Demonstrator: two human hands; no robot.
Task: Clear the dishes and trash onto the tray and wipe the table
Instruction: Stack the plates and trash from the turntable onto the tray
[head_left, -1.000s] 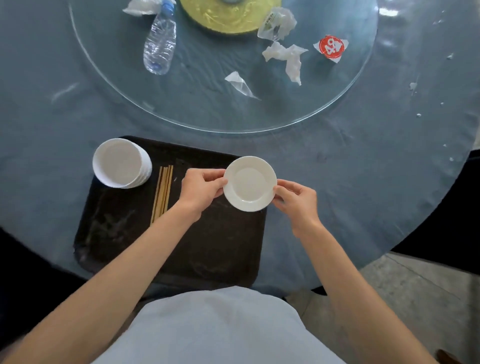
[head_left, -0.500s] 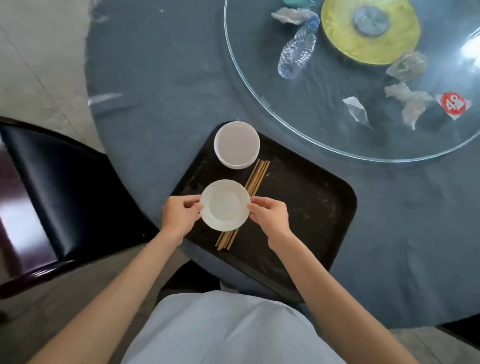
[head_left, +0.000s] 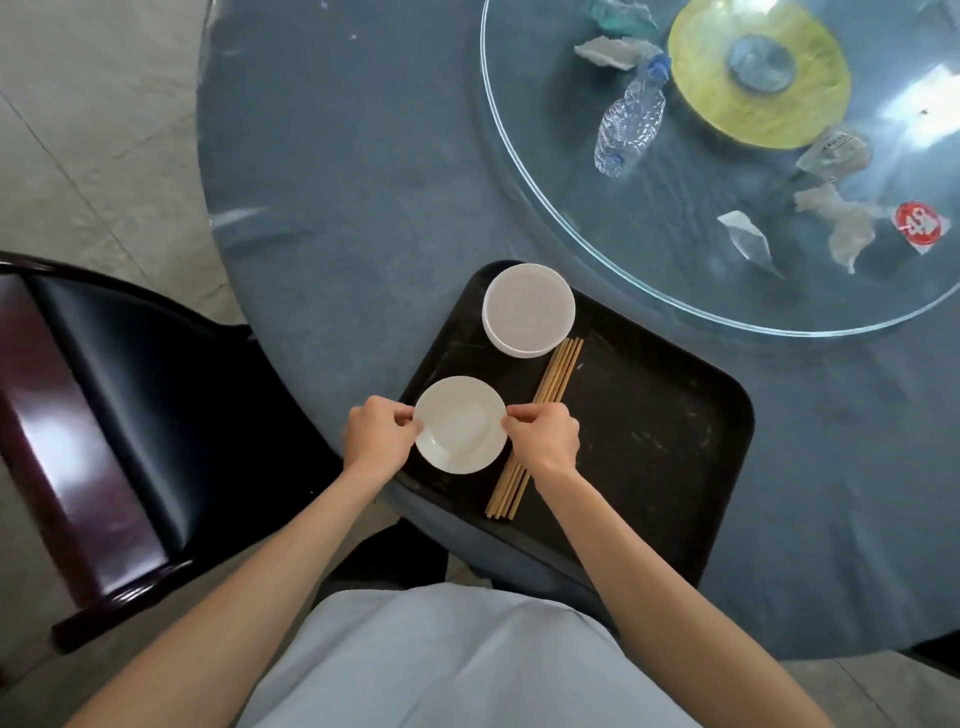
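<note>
A small white plate (head_left: 460, 424) is over the near left corner of the black tray (head_left: 649, 431). My left hand (head_left: 379, 435) pinches its left rim and my right hand (head_left: 545, 437) pinches its right rim. Whether the plate rests on the tray I cannot tell. A stack of white bowls (head_left: 528, 309) stands at the tray's far corner. Several wooden chopsticks (head_left: 535, 426) lie along the tray, partly under my right hand. On the glass turntable (head_left: 550, 208) lie a crushed plastic bottle (head_left: 629, 123), crumpled napkins (head_left: 839, 221), clear wrappers (head_left: 748, 240) and a red-and-white packet (head_left: 918, 224).
A yellow disc (head_left: 758, 73) marks the turntable's centre. The round table wears a blue-grey cloth (head_left: 337, 171). A dark chair (head_left: 119, 400) with a black seat stands close at the left. Grey floor tiles (head_left: 88, 114) show beyond the table's edge.
The plate, held by both hands, has moved from the tray's right side across the chopsticks to its left near corner. The view has swung left, bringing the chair into sight.
</note>
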